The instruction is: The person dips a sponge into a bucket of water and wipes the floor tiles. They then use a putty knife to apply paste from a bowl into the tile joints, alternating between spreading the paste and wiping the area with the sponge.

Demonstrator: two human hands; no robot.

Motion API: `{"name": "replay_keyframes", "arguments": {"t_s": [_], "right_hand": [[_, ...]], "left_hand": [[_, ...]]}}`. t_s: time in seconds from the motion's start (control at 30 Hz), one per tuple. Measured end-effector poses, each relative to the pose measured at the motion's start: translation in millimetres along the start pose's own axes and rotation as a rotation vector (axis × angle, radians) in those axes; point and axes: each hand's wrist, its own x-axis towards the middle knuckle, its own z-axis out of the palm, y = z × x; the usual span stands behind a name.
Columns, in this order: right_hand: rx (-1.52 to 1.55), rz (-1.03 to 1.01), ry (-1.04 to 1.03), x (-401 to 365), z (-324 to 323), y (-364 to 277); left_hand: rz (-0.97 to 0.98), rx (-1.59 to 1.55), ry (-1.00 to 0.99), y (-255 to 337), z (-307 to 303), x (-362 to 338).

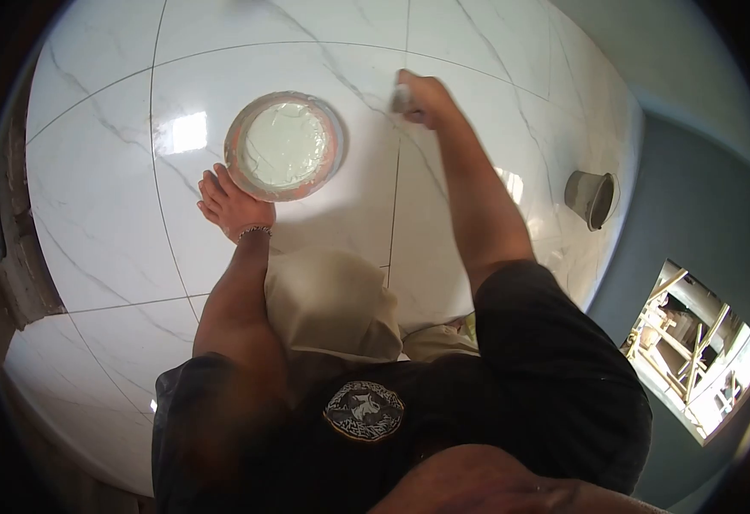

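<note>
A shallow round basin (286, 146) with a pinkish-grey rim stands on white marbled floor tiles; pale, wet-looking material fills it. My left hand (235, 206) lies spread beside the basin's lower left edge, fingers apart, a bracelet at the wrist. To the right of the basin, my right hand (420, 99) is closed around a small greyish object (401, 98), too blurred to name, over a tile joint (395, 184).
A grey bucket (582, 197) stands tilted in view at the right, near a dark grey wall (675, 206). An opening (692, 343) in that wall shows wooden poles. At the far left runs a rough, brown edge (37, 248). My bent knee (332, 300) is below the basin.
</note>
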Motion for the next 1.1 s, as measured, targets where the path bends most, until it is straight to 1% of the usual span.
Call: {"name": "replay_keyframes", "arguments": {"t_s": [0.03,0.1,0.13,0.2,0.27,0.3,0.37,0.4,0.47,0.5,0.53,0.6,0.63,0.67,0.73,0.77,0.83,0.87,0.93,0.97,1.0,1.07,1.1], "right_hand": [[0.008,-0.003,0.009,-4,5,1],[0.269,0.034,-0.293,-8,14,1],[0.271,0.039,-0.302,4,10,4],[0.429,-0.057,-0.267,38,-11,1],[0.362,0.017,-0.169,58,-38,-16],[0.354,0.025,-0.180,59,-38,-21],[0.253,0.048,-0.094,59,-39,-28],[0.250,0.046,-0.094,57,-33,-28],[0.317,0.026,-0.169,48,-4,-26],[0.147,0.053,-0.075,40,5,-28],[0.148,0.052,-0.073,38,-3,-19],[-0.382,-0.819,-0.449,34,-16,2],[0.234,-0.176,-0.436,22,-14,-8],[0.227,-0.171,-0.443,20,-24,-3],[0.565,0.071,-0.576,27,-66,16],[0.560,0.076,-0.577,22,-74,23],[0.402,0.061,-0.363,8,-89,38],[0.402,0.063,-0.359,5,-89,46],[0.325,0.039,-0.281,3,-80,67],[0.372,0.155,-0.222,9,-70,74],[0.377,0.156,-0.219,4,-57,76],[0.428,0.042,-0.237,-16,-29,74],[0.434,0.041,-0.227,-24,-19,68]], "left_hand": [[-0.008,0.017,-0.001,2,0,1],[0.003,0.015,0.005,5,0,3],[-0.002,0.017,0.003,2,1,1],[-0.015,0.019,0.017,1,3,1],[0.002,-0.009,0.023,0,2,2],[-0.005,-0.010,0.023,1,2,1],[-0.009,-0.011,0.021,-2,2,1],[-0.001,-0.018,0.024,0,2,1],[-0.002,-0.017,0.022,0,2,1],[-0.006,-0.011,0.019,1,2,1],[-0.004,-0.012,0.019,2,2,2],[-0.007,0.000,0.006,1,2,1],[-0.015,0.001,0.005,0,2,2],[-0.013,0.005,0.005,0,3,2],[-0.018,0.010,-0.001,-2,4,3],[-0.016,0.002,0.006,-2,5,3],[-0.011,-0.007,0.005,-2,5,1],[-0.010,-0.007,0.010,-2,5,2],[-0.004,-0.006,0.014,-1,6,1],[-0.003,0.000,0.019,-2,6,1],[-0.002,0.006,0.023,-2,6,2],[-0.003,0.017,0.015,-2,4,2],[-0.009,0.024,0.008,0,3,2]]}}
